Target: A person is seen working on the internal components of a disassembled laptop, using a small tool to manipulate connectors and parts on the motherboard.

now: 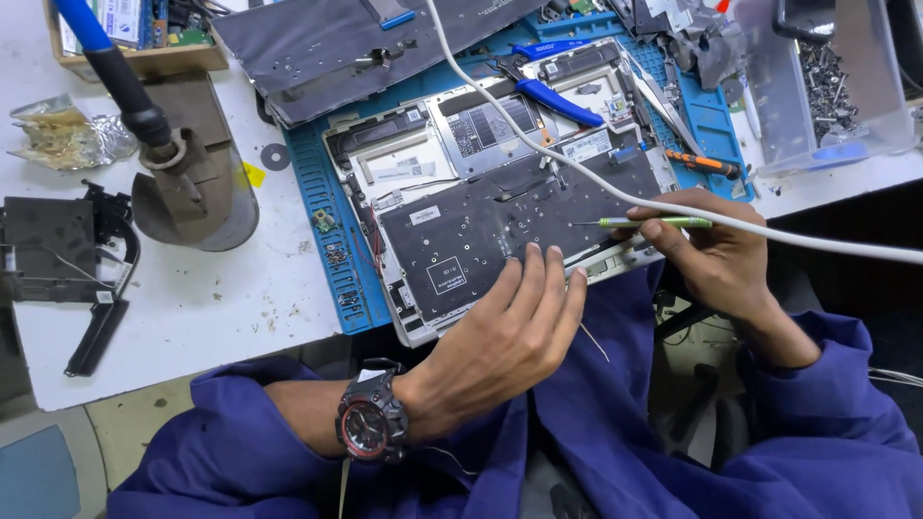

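My left hand (510, 327) lies flat, fingers together, steadying the opened laptop (500, 207); right hand (707, 250) pinches a green screwdriver (654, 222), best kept steady.

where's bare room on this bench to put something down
Free: the white tabletop between the blue ribbed mat, the round grey stand base and the black bracket part. Crowded: the mat, filled by the opened silver laptop chassis, both hands, blue-handled pliers, and the back right corner.

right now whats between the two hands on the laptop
In the head view, only the black backing sheet of the opened laptop lies between the left hand and right hand; the green screwdriver tip points over it.
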